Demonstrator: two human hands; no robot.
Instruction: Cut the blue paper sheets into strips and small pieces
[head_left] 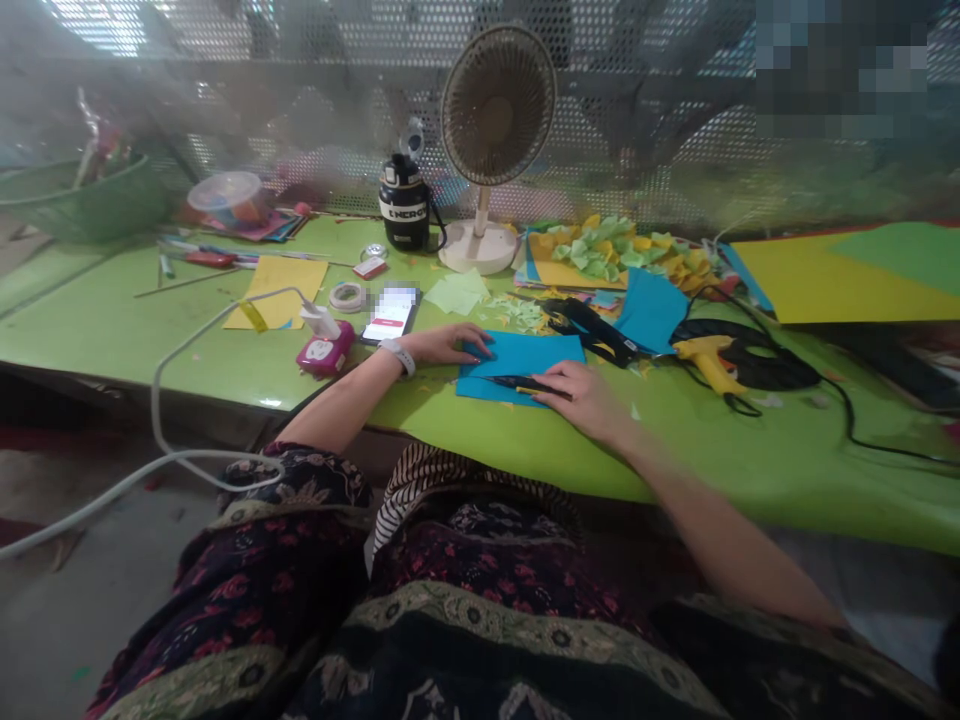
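Blue paper (536,352) lies near the front edge of the green table, with a crease or edge running across its lower part. My left hand (452,343) rests on its upper left corner, fingers spread and lying flat. Over the lower right of the paper, my right hand (568,392) is closed on a slim dark tool (523,383) with a yellow stripe, perhaps a cutter or scissors. The tool's tip points left across the paper.
Left of the paper are a phone (391,314), a tape roll (348,296) and a pink socket block (325,348) with a white cable. Behind stand a fan (480,245) and a black bottle (405,205). A yellow glue gun (710,363) lies right.
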